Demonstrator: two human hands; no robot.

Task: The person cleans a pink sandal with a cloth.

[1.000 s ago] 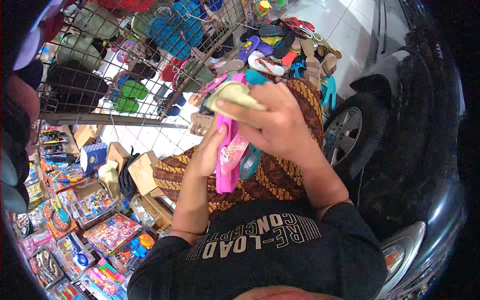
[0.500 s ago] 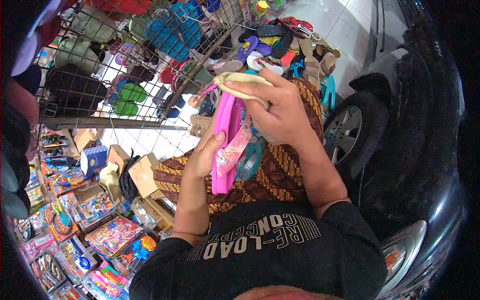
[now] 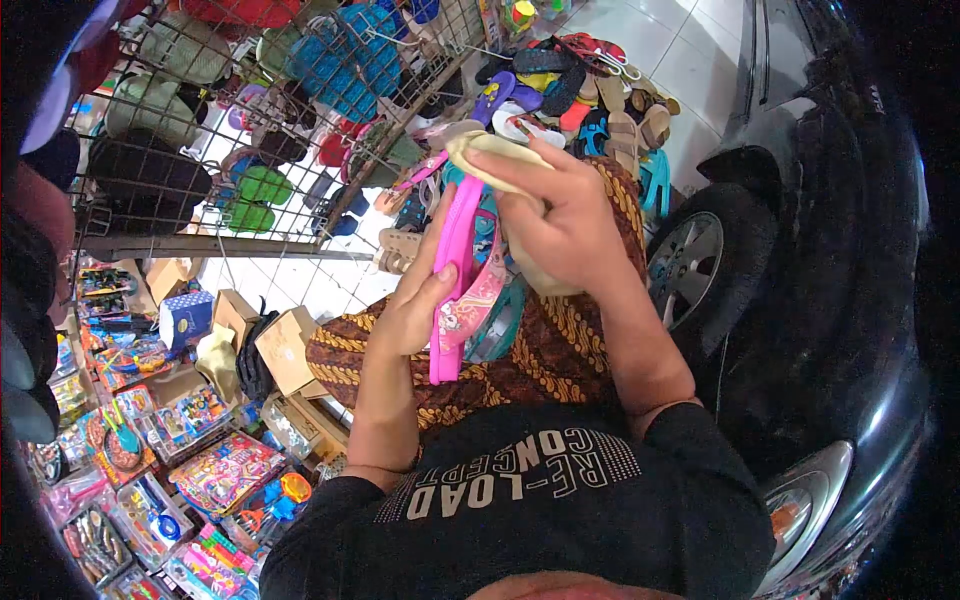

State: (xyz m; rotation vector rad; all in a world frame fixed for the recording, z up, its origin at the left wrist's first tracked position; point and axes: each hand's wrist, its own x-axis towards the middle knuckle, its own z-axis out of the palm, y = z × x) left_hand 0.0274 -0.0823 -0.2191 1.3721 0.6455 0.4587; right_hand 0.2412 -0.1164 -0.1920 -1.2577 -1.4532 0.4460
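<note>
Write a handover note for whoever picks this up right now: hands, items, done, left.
Left hand: grip shut on the pink sandal, held upright over the lap.
Right hand: grip shut on a yellowish cloth, pressed on the sandal's top end.
A teal sandal sits just behind the pink one; what holds it cannot be told.
Done: cloth is at the pink sandal's top end.
Left: its lower half is not under the cloth; the cloth is not on the teal sandal.
Nearby: sandal pile, car wheel.
</note>
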